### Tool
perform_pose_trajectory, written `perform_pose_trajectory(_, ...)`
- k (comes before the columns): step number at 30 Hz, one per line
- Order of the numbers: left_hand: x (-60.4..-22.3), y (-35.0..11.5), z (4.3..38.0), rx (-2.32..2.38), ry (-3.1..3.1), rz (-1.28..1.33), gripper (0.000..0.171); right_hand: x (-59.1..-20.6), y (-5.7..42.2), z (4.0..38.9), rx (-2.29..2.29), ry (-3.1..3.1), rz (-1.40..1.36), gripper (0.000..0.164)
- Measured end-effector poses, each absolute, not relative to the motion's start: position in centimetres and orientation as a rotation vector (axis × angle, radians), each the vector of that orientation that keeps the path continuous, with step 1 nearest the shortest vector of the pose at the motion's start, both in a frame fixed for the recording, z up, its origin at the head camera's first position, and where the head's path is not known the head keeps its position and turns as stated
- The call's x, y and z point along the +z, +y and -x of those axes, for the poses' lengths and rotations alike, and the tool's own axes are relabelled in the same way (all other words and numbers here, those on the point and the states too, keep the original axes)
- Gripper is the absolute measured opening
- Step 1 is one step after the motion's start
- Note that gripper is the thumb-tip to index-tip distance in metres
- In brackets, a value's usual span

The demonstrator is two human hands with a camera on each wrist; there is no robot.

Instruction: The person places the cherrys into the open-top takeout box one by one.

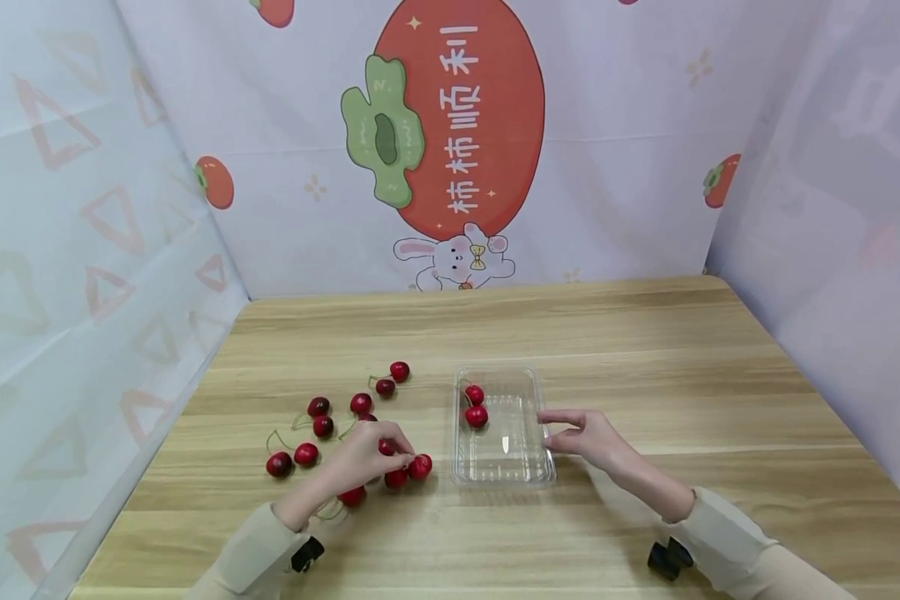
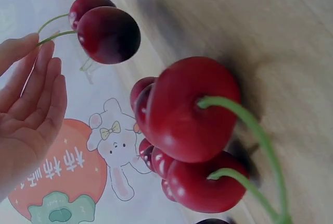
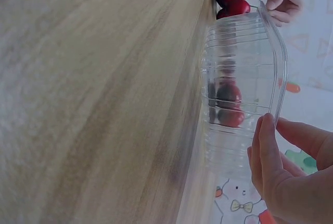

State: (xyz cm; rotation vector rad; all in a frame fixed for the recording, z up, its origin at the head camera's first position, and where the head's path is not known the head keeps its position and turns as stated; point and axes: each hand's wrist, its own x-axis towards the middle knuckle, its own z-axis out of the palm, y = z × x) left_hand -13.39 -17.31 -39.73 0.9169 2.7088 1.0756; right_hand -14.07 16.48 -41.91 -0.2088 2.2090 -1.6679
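Note:
My left hand (image 1: 363, 454) pinches the green stems of a pair of red cherries (image 1: 420, 467) left of the clear plastic box (image 1: 498, 480). In the left wrist view, this dark red pair (image 2: 109, 35) hangs from the thumb and fingertips, off the table. My right hand (image 1: 588, 440) holds the box's right rim; the right wrist view shows the thumb and fingers (image 3: 269, 135) on either side of that rim. Inside the box, toward its back left, lies another cherry pair (image 1: 476, 416). Some cherries are partly hidden under the left hand.
Several loose cherries with stems, among them one pair at the far left (image 1: 279, 464) and one at the back (image 1: 400, 372), lie on the wooden table (image 1: 645, 350). A printed curtain (image 1: 607, 208) stands behind the table, with fabric walls on both sides.

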Motion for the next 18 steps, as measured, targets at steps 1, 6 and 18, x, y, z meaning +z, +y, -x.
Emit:
perform_pose_trajectory(1, -39.6, -17.3, 13.4, 1.105, 2.704, -0.894, 0.004, -41.9, 16.5, 14.1, -1.668, 2.210, 0.209, 0.048)
perform_pose_trajectory(6, -38.9, -17.0, 13.7, 1.261, 2.668, -0.799, 0.004, -41.9, 16.5, 14.1, -1.668, 2.216, 0.205, 0.048)
perform_pose_trajectory(18, -37.1, -15.5, 14.4, 1.409, 2.668, -0.422, 0.006, -41.9, 16.3, 14.0, -1.664, 2.220, 0.200, 0.048)
